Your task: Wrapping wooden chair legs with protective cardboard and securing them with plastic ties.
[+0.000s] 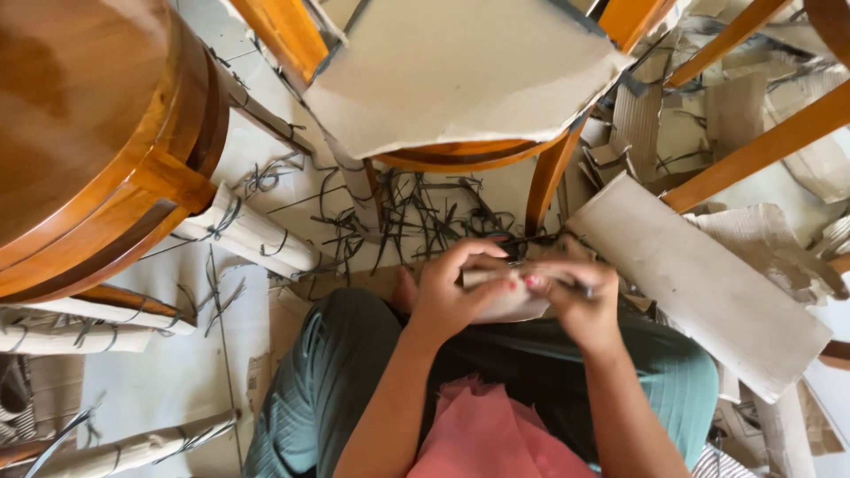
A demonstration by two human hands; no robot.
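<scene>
My left hand (452, 288) and my right hand (580, 296) meet over my lap, both gripping a small rolled piece of pale cardboard (509, 301). A thin dark strip (531, 241) runs across the roll between my fingers, and its ends trail up and to the right. My knees in green striped trousers (332, 372) lie below, with a pink cloth (482, 438) on my lap.
A long cardboard roll (708, 288) leans at the right. A torn cardboard sheet (460, 71) rests on a wooden stool (469, 155) ahead. A round wooden table (88, 133) is at the left. Tied cardboard rolls (252, 235) and loose dark strips (416, 208) litter the white floor.
</scene>
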